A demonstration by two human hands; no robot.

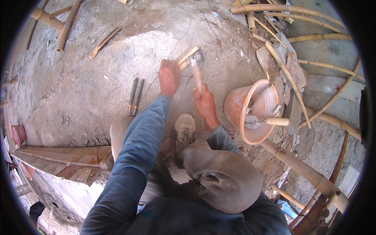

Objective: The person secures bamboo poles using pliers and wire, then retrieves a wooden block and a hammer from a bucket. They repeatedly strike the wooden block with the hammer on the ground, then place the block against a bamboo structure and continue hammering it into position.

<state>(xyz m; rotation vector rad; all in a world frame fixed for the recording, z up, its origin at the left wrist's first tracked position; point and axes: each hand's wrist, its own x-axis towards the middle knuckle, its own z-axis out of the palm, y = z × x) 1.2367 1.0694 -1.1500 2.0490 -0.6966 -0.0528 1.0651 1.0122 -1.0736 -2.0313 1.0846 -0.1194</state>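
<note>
My left hand point(169, 77) is closed around a short split piece of bamboo point(188, 55), which slants up to the right from my fist. My right hand point(205, 105) grips the wooden handle of a hatchet point(197, 75). The hatchet's metal head lies against the upper end of the bamboo; whether the blade has cut in, I cannot tell. Left of my left forearm, two dark slim tools with orange-marked grips point(135, 96) lie side by side on the ground. An orange-brown plastic bucket point(237, 105) stands tilted to the right of my right hand.
A wooden handle point(278, 121) sticks out over the bucket's rim. Bamboo poles point(291, 80) crowd the right side, and more point(68, 27) lie at the upper left. A split bamboo strip point(104, 43) rests on the concrete floor point(78, 90). Brown boards point(64, 156) lie at the lower left.
</note>
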